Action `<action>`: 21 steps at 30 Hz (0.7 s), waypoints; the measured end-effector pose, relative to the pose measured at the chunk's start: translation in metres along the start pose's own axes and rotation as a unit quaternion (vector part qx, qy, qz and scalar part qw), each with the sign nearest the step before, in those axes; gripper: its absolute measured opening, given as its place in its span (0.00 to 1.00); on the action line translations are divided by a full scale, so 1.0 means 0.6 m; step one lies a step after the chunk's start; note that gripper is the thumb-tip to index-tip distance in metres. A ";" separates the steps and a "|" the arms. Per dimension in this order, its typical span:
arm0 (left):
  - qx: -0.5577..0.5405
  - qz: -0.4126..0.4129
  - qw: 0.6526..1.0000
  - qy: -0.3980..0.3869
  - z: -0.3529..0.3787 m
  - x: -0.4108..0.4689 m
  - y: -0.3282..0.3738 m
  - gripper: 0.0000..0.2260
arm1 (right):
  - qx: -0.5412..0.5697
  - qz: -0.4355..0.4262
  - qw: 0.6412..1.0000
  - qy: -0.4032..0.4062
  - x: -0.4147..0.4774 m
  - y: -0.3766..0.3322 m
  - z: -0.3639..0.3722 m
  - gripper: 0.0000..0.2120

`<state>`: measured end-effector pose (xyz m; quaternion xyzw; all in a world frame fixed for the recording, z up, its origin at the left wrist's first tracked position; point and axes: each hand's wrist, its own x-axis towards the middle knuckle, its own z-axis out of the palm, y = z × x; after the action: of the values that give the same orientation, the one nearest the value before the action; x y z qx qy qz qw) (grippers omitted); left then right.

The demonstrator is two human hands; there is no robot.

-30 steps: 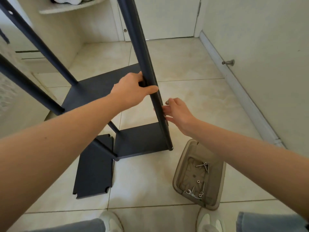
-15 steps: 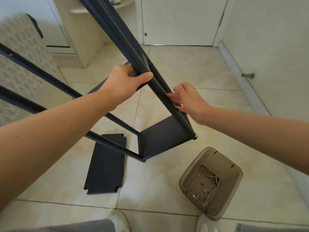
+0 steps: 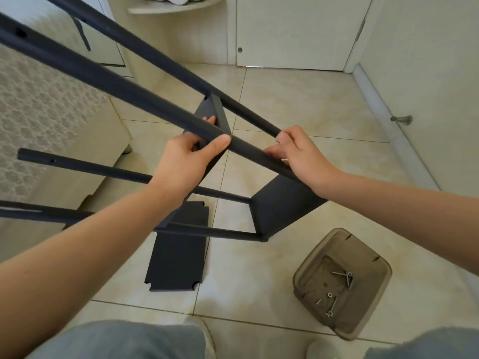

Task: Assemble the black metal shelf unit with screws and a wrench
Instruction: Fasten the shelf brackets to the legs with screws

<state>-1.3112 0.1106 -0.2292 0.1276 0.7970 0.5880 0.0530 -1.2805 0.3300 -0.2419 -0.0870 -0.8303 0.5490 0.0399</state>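
The black metal shelf unit is tipped far over to the left, its poles running from upper left toward the floor. My left hand is wrapped around the nearest pole at mid-length. My right hand grips the same pole lower down, with a small silver piece showing under its fingers. One shelf panel is fixed near the poles' lower ends, another sits higher up. A loose black shelf panel lies flat on the tiles. Screws lie in a brown plastic tray.
A white door stands at the back and a wall with a door stopper is on the right. A lace-covered cabinet fills the left. My shoes and jeans are at the bottom edge.
The shelf frame has tilted from nearly upright to leaning far left. Both hands stayed on the nearest pole, and my right hand now grips it from above.
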 end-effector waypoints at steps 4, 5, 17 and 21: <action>-0.030 -0.012 0.999 0.005 -0.015 -0.014 -0.043 0.21 | -0.054 -0.010 0.999 -0.003 0.002 0.011 0.015 0.07; -0.043 -0.018 0.999 0.004 -0.017 -0.017 -0.054 0.21 | -0.062 -0.012 0.998 -0.004 0.006 0.014 0.019 0.07; -0.153 -0.087 0.984 0.038 -0.038 -0.076 -0.207 0.31 | -0.061 -0.032 0.996 -0.054 0.027 0.045 0.104 0.11; -0.176 -0.088 0.980 0.037 -0.046 -0.091 -0.245 0.30 | -0.077 -0.031 0.994 -0.073 0.032 0.046 0.140 0.10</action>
<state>-1.2857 0.0299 -0.3641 0.0236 0.6905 0.7164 0.0964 -1.3101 0.2678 -0.3009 -0.0240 -0.8730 0.4870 -0.0108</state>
